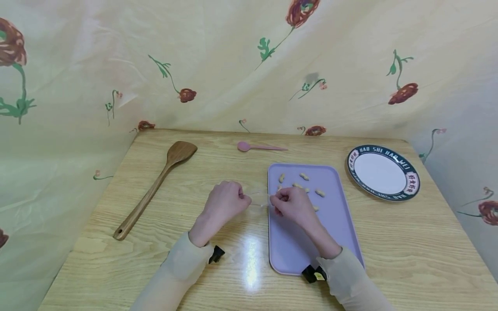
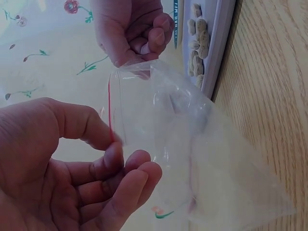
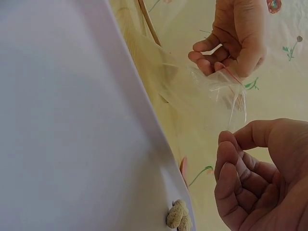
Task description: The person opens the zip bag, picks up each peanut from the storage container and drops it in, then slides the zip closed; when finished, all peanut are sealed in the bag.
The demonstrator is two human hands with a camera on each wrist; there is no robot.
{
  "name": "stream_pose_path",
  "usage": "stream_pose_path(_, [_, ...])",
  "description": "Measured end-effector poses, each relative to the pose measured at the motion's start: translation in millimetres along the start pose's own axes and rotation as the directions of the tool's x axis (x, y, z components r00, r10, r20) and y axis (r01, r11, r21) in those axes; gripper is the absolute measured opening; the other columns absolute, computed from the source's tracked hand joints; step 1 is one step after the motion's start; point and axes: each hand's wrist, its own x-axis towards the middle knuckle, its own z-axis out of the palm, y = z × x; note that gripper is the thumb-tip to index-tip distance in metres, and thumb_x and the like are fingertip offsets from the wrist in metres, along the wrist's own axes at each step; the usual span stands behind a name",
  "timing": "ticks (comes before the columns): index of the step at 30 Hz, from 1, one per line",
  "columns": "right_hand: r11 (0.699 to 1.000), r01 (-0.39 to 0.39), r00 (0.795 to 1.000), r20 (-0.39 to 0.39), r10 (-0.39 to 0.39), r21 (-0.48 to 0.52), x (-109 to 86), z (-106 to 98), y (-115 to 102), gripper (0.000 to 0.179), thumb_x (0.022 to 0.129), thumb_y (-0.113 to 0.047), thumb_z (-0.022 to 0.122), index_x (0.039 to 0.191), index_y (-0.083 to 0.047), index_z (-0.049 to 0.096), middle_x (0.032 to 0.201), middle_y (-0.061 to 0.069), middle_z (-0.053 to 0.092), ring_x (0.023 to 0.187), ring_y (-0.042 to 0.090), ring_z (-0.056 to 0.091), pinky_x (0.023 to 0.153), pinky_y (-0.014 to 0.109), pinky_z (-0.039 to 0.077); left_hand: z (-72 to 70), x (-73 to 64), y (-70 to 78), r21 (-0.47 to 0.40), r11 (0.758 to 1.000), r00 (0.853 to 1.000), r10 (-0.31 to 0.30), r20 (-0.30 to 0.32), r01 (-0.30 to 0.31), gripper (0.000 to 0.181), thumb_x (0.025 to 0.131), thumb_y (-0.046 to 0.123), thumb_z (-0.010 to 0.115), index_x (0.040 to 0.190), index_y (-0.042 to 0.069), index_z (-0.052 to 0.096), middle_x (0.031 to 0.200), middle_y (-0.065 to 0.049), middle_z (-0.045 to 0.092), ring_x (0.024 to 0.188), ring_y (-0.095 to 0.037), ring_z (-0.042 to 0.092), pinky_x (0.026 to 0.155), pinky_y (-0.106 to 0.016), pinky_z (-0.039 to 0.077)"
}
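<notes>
A clear plastic zip bag (image 2: 221, 159) with a red line along its mouth hangs between both hands. My left hand (image 1: 226, 199) pinches one end of the mouth between thumb and forefinger. At the opposite end, my right hand (image 1: 294, 204) pinches the bag's edge, above the left part of a lavender tray (image 1: 315, 250). Several unshelled peanuts (image 1: 320, 192) lie in the tray's far half, some hidden behind the right hand. In the head view the bag is hardly visible; the left wrist view shows its body spread out below the mouth, with no peanuts seen in it.
A wooden spatula (image 1: 155, 185) lies on the table at the left. Behind the tray is a pink spoon (image 1: 244, 146). To the right stands a round plate (image 1: 379, 172) with a dark lettered rim. A flowered cloth (image 1: 218, 65) hangs behind the table (image 1: 408, 242).
</notes>
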Motion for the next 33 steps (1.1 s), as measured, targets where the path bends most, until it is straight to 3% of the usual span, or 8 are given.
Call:
stream_pose_path(7, [1.000,0.013,1.000,0.015,-0.013,0.026,-1.1,2,-1,0.025,0.090,-0.009,0.062,0.067,-0.002,0.069,0.051,-0.002,0.058,0.046,0.012,0.049,0.045,0.024,0.036,0.3,-1.1,1.0,0.024,0.999,0.999,0.034,0.019,-0.035,0.037,0.088,0.010,0.060,0.057,0.015,0.041,0.052,0.006,0.032,0.045,-0.009,0.031,0.044,-0.024,0.027])
stream_pose_path(15, [1.000,0.022,1.000,0.013,-0.022,0.016,-1.1,4,0,0.024,0.089,-0.007,0.062,0.066,-0.004,0.070,0.051,-0.003,0.058,0.045,0.012,0.048,0.044,0.023,0.036,2.3,0.3,2.4,0.070,0.994,0.996,0.089,-0.011,-0.088,0.032,0.094,0.019,0.063,0.065,0.014,0.053,0.058,0.004,0.045,0.052,-0.012,0.044,0.050,-0.027,0.035])
stream_pose_path(18, [1.000,0.024,1.000,0.012,-0.024,0.011,-1.0,5,1,0.024,0.088,-0.007,0.062,0.065,-0.005,0.069,0.051,-0.003,0.058,0.045,0.011,0.047,0.044,0.023,0.035,2.2,2.4,0.7,0.051,0.993,0.995,0.103,-0.004,-0.103,0.018,0.094,0.014,0.062,0.077,0.010,0.061,0.068,0.001,0.054,0.061,-0.015,0.051,0.056,-0.029,0.042])
stream_pose_path(20, [1.000,0.027,1.000,0.010,-0.027,0.008,-0.8,5,2,0.025,0.088,-0.007,0.062,0.065,-0.005,0.069,0.050,-0.003,0.057,0.044,0.010,0.047,0.044,0.023,0.035,1.5,4.0,-1.2,0.028,0.993,0.993,0.113,0.016,-0.114,0.004,0.092,0.009,0.062,0.092,0.006,0.065,0.082,-0.002,0.061,0.074,-0.018,0.056,0.066,-0.031,0.048])
stream_pose_path(24, [1.000,0.031,0.999,0.011,-0.031,0.005,-0.7,5,2,0.026,0.089,-0.008,0.062,0.063,-0.006,0.068,0.050,-0.003,0.056,0.043,0.009,0.045,0.044,0.023,0.034,0.1,6.4,-4.6,-0.038,0.985,0.981,0.171,0.095,-0.168,0.046,0.085,-0.004,0.059,0.130,-0.001,0.052,0.125,-0.013,0.057,0.114,-0.025,0.053,0.096,-0.038,0.046])
stream_pose_path(27, [1.000,0.030,0.999,0.013,-0.030,0.005,-0.8,4,1,0.026,0.089,-0.008,0.062,0.063,-0.006,0.068,0.049,-0.003,0.056,0.043,0.009,0.045,0.044,0.023,0.034,1.5,6.9,-7.2,-0.069,0.969,0.954,0.245,0.170,-0.237,0.073,0.080,-0.002,0.063,0.147,-0.002,0.033,0.146,-0.019,0.042,0.135,-0.029,0.040,0.110,-0.043,0.035])
stream_pose_path(30, [1.000,0.029,0.999,0.015,-0.029,0.003,-0.6,4,1,0.026,0.089,-0.008,0.062,0.063,-0.006,0.068,0.049,-0.003,0.056,0.043,0.010,0.045,0.044,0.023,0.034,6.5,6.4,-10.0,-0.037,0.952,0.926,0.303,0.227,-0.303,0.092,0.083,0.018,0.075,0.154,-0.001,0.020,0.156,-0.021,0.029,0.145,-0.032,0.026,0.117,-0.046,0.024])
stream_pose_path(33, [1.000,0.025,0.999,0.019,-0.025,-0.002,-0.6,4,1,0.026,0.089,-0.008,0.062,0.064,-0.006,0.068,0.049,-0.003,0.056,0.044,0.010,0.045,0.045,0.023,0.034,13.5,6.2,-13.5,0.054,0.940,0.917,0.313,0.248,-0.336,0.114,0.080,0.049,0.080,0.156,-0.001,0.012,0.161,-0.020,0.020,0.150,-0.030,0.014,0.119,-0.046,0.016])
